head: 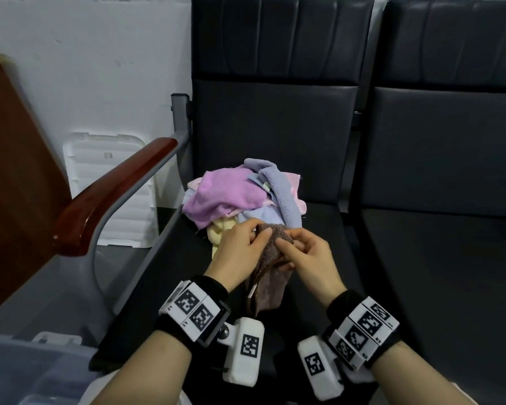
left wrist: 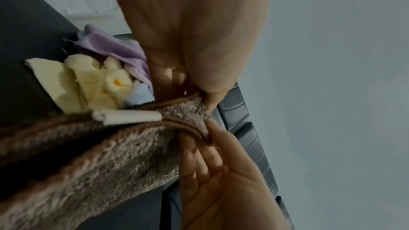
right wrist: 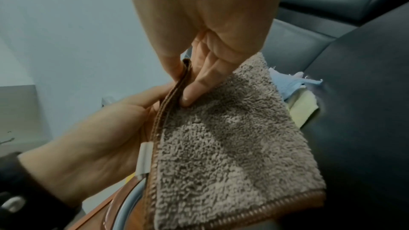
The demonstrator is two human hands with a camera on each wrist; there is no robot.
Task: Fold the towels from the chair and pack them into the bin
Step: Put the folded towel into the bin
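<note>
A brown towel (head: 270, 276) hangs above the black chair seat (head: 304, 287), held at its top by both hands. My left hand (head: 243, 244) pinches the stitched hem (left wrist: 183, 109) from the left. My right hand (head: 301, 252) pinches the same hem (right wrist: 177, 85) from the right, thumb and fingers pressed on the edge. A white label (left wrist: 128, 116) sticks out of the hem. Behind the hands lies a heap of towels (head: 240, 194), pink, lilac, pale blue and yellow (left wrist: 88, 83). The towel's fluffy face (right wrist: 232, 137) fills the right wrist view.
A wooden armrest (head: 111, 194) on a grey metal frame runs along the seat's left side. A clear plastic bin (head: 27, 369) sits at the lower left on the floor. A second black seat (head: 450, 273) adjoins on the right. A white foam panel (head: 105, 165) leans against the wall.
</note>
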